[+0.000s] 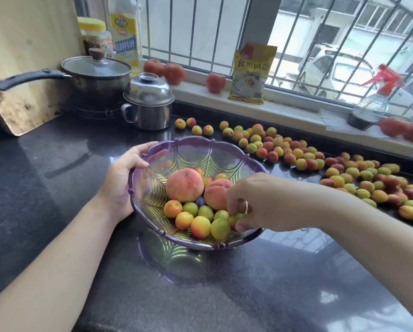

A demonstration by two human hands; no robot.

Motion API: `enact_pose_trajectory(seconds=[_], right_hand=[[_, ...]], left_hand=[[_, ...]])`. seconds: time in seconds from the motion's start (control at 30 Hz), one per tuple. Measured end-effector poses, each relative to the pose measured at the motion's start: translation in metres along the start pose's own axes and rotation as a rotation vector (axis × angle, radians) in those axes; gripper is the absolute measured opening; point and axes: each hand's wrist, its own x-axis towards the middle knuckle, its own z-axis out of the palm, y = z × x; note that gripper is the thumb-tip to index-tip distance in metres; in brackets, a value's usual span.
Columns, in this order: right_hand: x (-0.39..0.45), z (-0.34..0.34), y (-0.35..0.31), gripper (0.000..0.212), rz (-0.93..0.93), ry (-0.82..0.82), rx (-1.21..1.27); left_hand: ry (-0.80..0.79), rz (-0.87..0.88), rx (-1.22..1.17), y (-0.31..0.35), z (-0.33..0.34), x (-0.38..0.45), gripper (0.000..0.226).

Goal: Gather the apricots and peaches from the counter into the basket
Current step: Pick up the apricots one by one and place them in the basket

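A purple see-through basket (191, 149) is tilted up off the dark counter (57, 164). My left hand (126, 178) grips its left rim. Inside lie two peaches (184, 185) and several small apricots (200, 226). My right hand (255, 202) reaches into the basket's right side, fingers curled around small greenish apricots (236, 218) at the rim. Many more apricots (296, 154) lie spread along the counter toward the right, under the window sill.
A black pan with a glass lid (95, 75) and a steel lidded pot (148, 104) stand at the back left. Red tomatoes (174, 73), a yellow packet (251, 73) and a spray bottle (373, 106) sit on the sill. A wooden board (28, 56) leans at left.
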Motion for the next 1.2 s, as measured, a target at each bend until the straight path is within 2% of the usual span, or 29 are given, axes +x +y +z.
enact_pose_trajectory(seconds=[0.07, 0.13, 0.23, 0.47, 0.57, 0.7, 0.9, 1.0, 1.1, 1.2], right_hand=[[-0.005, -0.009, 0.006, 0.016, 0.018, 0.034, 0.083], [-0.008, -0.02, 0.015, 0.011, 0.047, 0.148, 0.147], [-0.007, -0.028, 0.028, 0.018, 0.096, 0.31, 0.219], [0.013, -0.026, 0.04, 0.015, 0.134, 0.48, 0.362], [0.035, -0.029, 0.042, 0.015, 0.153, 0.549, 0.46], [0.083, -0.034, 0.051, 0.013, 0.192, 0.527, 0.499], [0.191, -0.045, 0.068, 0.018, 0.193, 0.459, 0.195], [0.235, -0.045, 0.075, 0.031, 0.173, 0.414, 0.045], [0.265, -0.042, 0.078, 0.037, 0.166, 0.361, -0.01], [0.28, -0.037, 0.079, 0.034, 0.219, 0.311, -0.024]], left_hand=[[0.005, -0.004, -0.006, 0.0, 0.0, 0.001, 0.047], [0.017, -0.01, -0.013, 0.0, 0.0, 0.002, 0.048], [0.043, -0.007, -0.005, 0.0, 0.001, 0.004, 0.05], [0.063, -0.026, -0.02, 0.01, -0.014, 0.007, 0.056], [0.026, -0.052, -0.05, 0.018, -0.021, 0.009, 0.054], [0.001, -0.081, -0.102, 0.018, -0.023, 0.012, 0.057], [0.02, -0.009, -0.128, 0.014, -0.021, 0.015, 0.061], [0.018, -0.009, -0.122, 0.013, -0.021, 0.017, 0.061], [0.028, -0.019, -0.131, 0.013, -0.02, 0.018, 0.064], [0.037, -0.016, -0.131, 0.013, -0.019, 0.018, 0.064]])
